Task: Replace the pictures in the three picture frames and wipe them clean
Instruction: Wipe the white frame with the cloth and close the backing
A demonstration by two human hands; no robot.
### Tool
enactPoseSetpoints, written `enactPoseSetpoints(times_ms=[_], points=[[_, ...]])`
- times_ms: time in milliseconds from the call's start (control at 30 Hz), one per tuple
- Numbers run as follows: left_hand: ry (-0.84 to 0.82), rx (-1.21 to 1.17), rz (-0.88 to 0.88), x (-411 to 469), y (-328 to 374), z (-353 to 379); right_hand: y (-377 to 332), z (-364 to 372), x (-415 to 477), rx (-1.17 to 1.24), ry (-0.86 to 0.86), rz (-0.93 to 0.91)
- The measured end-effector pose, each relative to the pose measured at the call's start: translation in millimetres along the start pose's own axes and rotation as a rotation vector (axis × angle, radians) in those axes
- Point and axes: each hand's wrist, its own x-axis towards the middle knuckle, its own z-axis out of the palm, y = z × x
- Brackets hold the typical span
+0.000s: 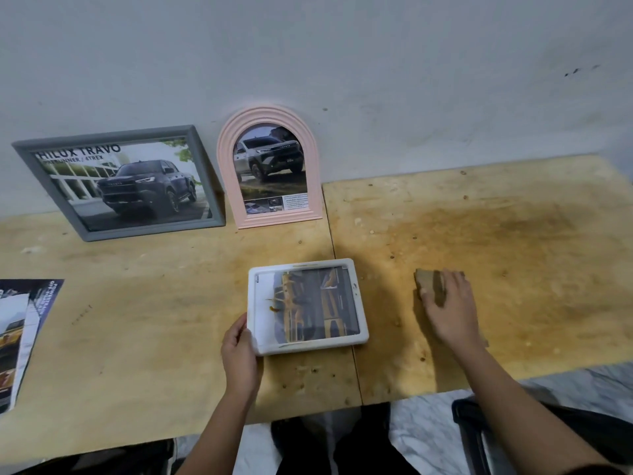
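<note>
A white picture frame (307, 306) lies flat on the plywood table (137, 320) with a yellow-and-dark picture in it and a brown smear on its glass. My left hand (239, 354) grips its lower left corner. To the right, my right hand (450, 310) rests on a brown cloth (428, 284), fingers curled over it. A grey frame (120, 181) and a pink arched frame (270, 168), each holding a truck picture, lean against the wall at the back.
Loose printed pages (24, 334) lie at the table's left edge. The tabletop's right half is stained brown and speckled with crumbs. A dark chair (479, 426) stands below the front edge on the right, over a marbled floor.
</note>
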Motion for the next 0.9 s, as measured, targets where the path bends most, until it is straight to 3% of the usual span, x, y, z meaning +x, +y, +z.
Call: enactPoseSetpoints(times_ms=[100,233,300,400,500,567,700,900], points=[[0.070,0.139,0.081,-4,-6,7,31,22,-11,-0.200,-0.087,-0.123],[0.108,0.297,0.186,-12,-11,11,33,29,-8,-0.095,0.030,-0.126],[0.109,0.347,0.217,-13,-15,11,26,21,-7,0.147,0.128,-0.009],[0.095,0.417,0.269,-15,-20,9,18,2,6,0.756,0.190,0.266],[0.068,0.507,0.324,-16,-25,5,9,-18,22,1.462,-0.058,0.499],[0.059,0.557,0.345,-17,-25,3,0,-20,26,1.606,-0.206,0.489],[0.021,0.560,0.341,-17,-20,0,-28,-14,26,1.675,-0.328,0.456],[-0.071,0.498,0.296,-4,-10,-16,-63,-11,30,1.277,-0.362,0.419]])
